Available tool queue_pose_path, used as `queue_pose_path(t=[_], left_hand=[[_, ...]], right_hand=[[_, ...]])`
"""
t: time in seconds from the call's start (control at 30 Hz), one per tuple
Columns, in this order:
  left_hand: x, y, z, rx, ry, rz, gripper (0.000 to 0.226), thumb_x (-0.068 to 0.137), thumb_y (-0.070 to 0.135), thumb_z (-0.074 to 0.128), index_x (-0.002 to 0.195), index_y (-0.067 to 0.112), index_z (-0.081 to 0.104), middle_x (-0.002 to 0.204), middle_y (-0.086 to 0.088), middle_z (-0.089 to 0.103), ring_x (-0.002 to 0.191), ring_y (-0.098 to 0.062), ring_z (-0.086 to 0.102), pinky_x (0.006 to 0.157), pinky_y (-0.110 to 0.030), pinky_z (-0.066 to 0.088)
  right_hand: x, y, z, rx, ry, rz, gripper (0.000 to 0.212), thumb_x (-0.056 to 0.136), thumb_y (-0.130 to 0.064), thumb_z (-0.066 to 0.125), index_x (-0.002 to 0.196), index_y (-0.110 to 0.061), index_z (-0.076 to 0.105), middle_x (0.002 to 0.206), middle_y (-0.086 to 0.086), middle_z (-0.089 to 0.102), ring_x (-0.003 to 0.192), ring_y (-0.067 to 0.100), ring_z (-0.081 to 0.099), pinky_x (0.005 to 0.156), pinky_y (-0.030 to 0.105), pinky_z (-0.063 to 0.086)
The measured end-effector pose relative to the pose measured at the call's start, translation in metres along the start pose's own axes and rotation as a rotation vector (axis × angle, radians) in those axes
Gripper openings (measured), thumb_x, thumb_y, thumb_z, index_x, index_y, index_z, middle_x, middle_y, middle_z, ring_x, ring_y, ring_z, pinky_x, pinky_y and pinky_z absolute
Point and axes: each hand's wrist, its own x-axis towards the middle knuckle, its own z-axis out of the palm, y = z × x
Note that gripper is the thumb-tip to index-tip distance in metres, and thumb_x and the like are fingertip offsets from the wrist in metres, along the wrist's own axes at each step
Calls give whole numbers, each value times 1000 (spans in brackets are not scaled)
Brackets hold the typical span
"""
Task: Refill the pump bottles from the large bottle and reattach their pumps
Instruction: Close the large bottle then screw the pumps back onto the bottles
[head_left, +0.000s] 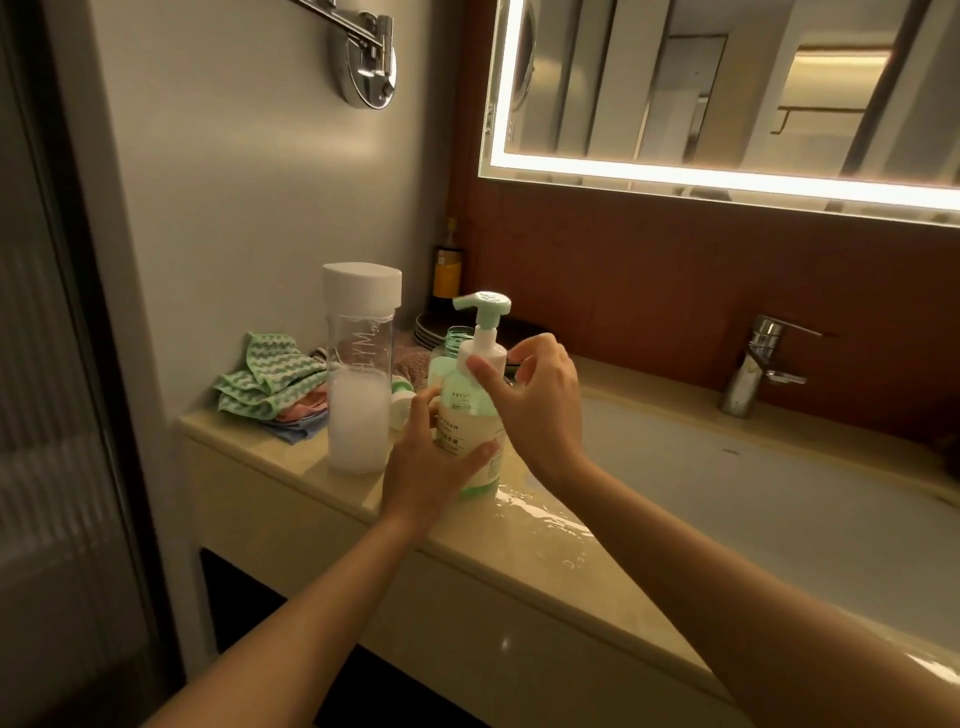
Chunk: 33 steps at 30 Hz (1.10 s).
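Mint-green pump (480, 306) sits on the pump bottle (470, 426), upright on the bench (519, 545) beside the large bottle (361, 389). Left hand (426, 467) grips the bottle's body, right hand (535, 405) pinches the pump's base — best turn it squarely, body held firm, until snug.

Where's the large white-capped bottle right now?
Head view, left of centre: the large bottle stands upright on the counter, between the cloths and the pump bottle.

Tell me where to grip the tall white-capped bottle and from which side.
Grip the large bottle round its straight clear body below the white cap, coming from the near edge of the counter: it stands upright, cloths crowd its left, and the pump bottle stands close on its right.
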Motion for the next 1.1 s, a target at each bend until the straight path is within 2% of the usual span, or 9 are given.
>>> queue_pose_path(t=[0.13,0.23,0.33,0.47,0.6,0.9,0.97,1.03,1.1], left_hand=[[-1,2,-1,-1,-36,12,78,68,34,77,132,21,34,115,6,52,101,-10,52,82,-29,50],[0,0,-1,5,-88,22,79,70,29,77,135,22,32,114,10,50,100,-8,51,79,-22,45],[1,-3,1,7,-107,44,76,72,23,76,135,24,34,118,9,52,106,-11,53,85,-29,49],[2,-6,1,-20,1,61,61,73,11,69,126,23,42,116,6,55,110,-11,51,92,-30,44],[1,-5,0,-67,5,27,52,67,23,57,116,32,40,113,7,56,108,-9,52,89,-27,42],[3,-8,1,-37,77,-21,53,67,27,50,120,19,47,112,6,58,105,-9,53,89,-22,43],[2,-9,2,-40,85,-15,51,69,27,49,119,18,47,113,5,58,106,-8,53,85,-9,38],[0,-9,1,-46,115,13,44,73,26,46,116,18,49,113,4,59,106,-7,53,82,0,34],[-1,-7,0,-80,134,39,33,77,23,45,110,22,50,111,3,61,104,-6,55,82,1,34]], right_hand=[[3,4,10,71,-209,127,79,70,-47,73,132,-19,35,122,3,44,111,19,46,93,36,45],[-2,13,15,103,-302,200,76,68,-33,78,130,-17,36,118,3,45,112,21,47,95,39,46],[0,22,12,74,-287,195,69,67,-31,79,123,-17,41,113,1,49,104,18,50,88,37,48],[14,37,9,41,-244,210,66,66,-30,81,119,-16,45,115,3,54,99,17,50,85,38,48],[30,52,13,14,-248,222,62,72,-28,77,123,-13,44,120,5,51,101,16,48,84,33,44],[54,71,41,-83,-204,283,71,76,-29,73,134,-14,35,127,10,44,111,26,49,85,34,42],[46,68,43,-98,-73,348,60,76,-28,71,124,-10,39,121,9,44,103,24,50,81,35,46],[32,65,41,-87,49,329,36,80,-23,65,106,-8,45,107,8,49,91,21,51,72,33,47],[17,61,40,-79,-12,272,15,86,-22,58,91,-10,52,88,4,55,78,19,54,66,33,49]])
